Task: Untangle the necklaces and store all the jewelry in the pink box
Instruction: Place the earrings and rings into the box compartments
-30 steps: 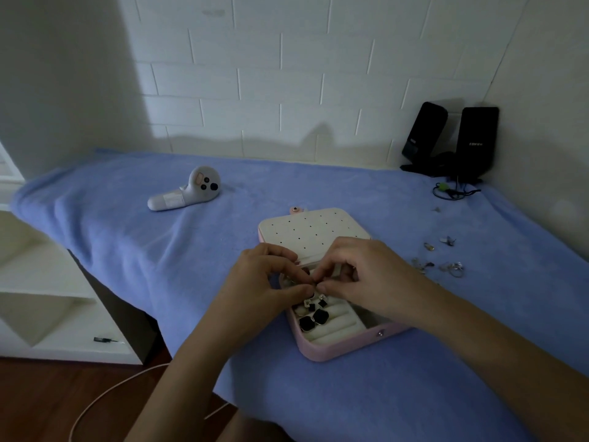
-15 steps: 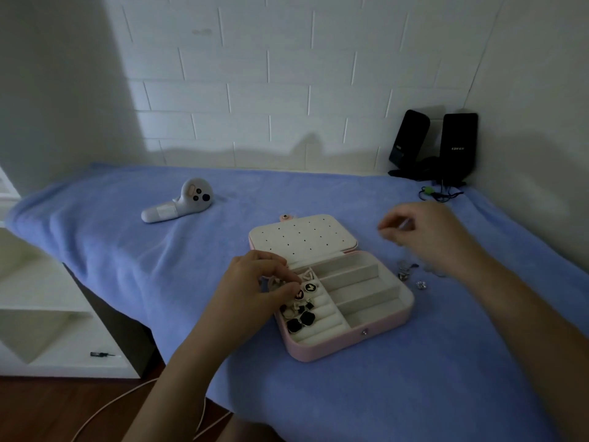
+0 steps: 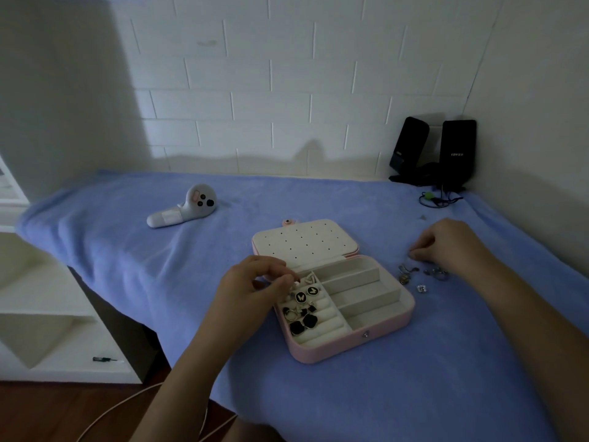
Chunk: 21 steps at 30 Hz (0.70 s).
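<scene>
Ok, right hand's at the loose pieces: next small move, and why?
Probably pinch one of the loose silver pieces by the right hand and carry it into the pink box: they lie on the cloth, and its right compartments look bare.

Dim, shadowy, wide-angle edge distortion

- Dim daylight fell across a white-painted brick wall [image 3: 287, 90], a broad shadow darkening its left side.
- A plain white side wall [image 3: 535, 106] met it in the right corner, where a pair of black speakers [image 3: 459, 154] stood.
- A blue fleece cloth [image 3: 127, 250] draped the worktop [image 3: 121, 327].
- A white handheld controller [image 3: 188, 208] lay on the cloth, towards the back left.
- A white shelving unit [image 3: 47, 314] stood just beside the worktop at left.
- A white cable [image 3: 111, 409] curved across the dark wooden floor [image 3: 47, 416].
</scene>
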### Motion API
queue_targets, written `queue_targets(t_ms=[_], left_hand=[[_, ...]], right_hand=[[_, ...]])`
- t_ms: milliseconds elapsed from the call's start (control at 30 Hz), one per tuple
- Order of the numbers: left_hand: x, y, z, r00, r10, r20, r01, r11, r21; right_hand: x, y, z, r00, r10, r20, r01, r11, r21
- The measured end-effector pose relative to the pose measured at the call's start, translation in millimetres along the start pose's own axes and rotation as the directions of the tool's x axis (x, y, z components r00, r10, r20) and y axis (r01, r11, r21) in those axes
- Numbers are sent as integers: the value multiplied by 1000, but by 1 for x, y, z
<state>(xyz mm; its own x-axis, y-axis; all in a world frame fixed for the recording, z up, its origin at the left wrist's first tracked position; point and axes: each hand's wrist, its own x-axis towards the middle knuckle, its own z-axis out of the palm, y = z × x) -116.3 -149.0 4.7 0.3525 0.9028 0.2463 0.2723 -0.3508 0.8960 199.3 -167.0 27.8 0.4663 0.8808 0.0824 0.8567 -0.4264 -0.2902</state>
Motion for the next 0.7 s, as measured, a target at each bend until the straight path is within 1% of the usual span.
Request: queue_targets(t_ms=[100,167,200,233,267,300,333,367,400,500,600,700], left_hand=[[0,-1,1,999,-7,-35,5,999,-52],[0,-2,3,998,-8,-55,4,997,-71],[0,-3,4,998,-5,-62,1,997,-73],[0,-4,4,997,-1,-72,-4,997,-74],[0,-5,5,997,3,-83,-10,997,-81],[1,-5,6,995,10,-96,-19,996,-91],[1,-5,7,994,20,-109,-31,994,-101],[1,-4,8,992,33,-121,-46,993,-107],[2,-3,9,991,45,-126,-59,992,-115],[2,2,12,990,83,-113,-102,980,-169],[2,9,14,989,134,-70,-143,979,-143],[3,17,17,990,135,-38,-139,977,-160]], right_hand=[[1,4,1,1000,5,-14,-5,1000,6],[0,4,-2,997,-33,-73,36,998,49],[-2,2,-6,993,-59,-100,71,991,115],[-6,-3,-10,991,-78,-105,102,965,242],[-14,-13,-15,992,-103,-79,127,900,417],[-24,-24,-21,988,-152,-36,143,791,594],[-35,-36,-26,976,-219,2,149,671,726],[-45,-46,-29,959,-283,31,146,581,800],[-54,-55,-31,939,-338,60,134,522,842],[-71,-74,-29,878,-454,154,68,436,897],[-76,-82,-23,842,-495,215,-30,356,934],[-77,-84,-19,825,-514,236,-63,332,941]])
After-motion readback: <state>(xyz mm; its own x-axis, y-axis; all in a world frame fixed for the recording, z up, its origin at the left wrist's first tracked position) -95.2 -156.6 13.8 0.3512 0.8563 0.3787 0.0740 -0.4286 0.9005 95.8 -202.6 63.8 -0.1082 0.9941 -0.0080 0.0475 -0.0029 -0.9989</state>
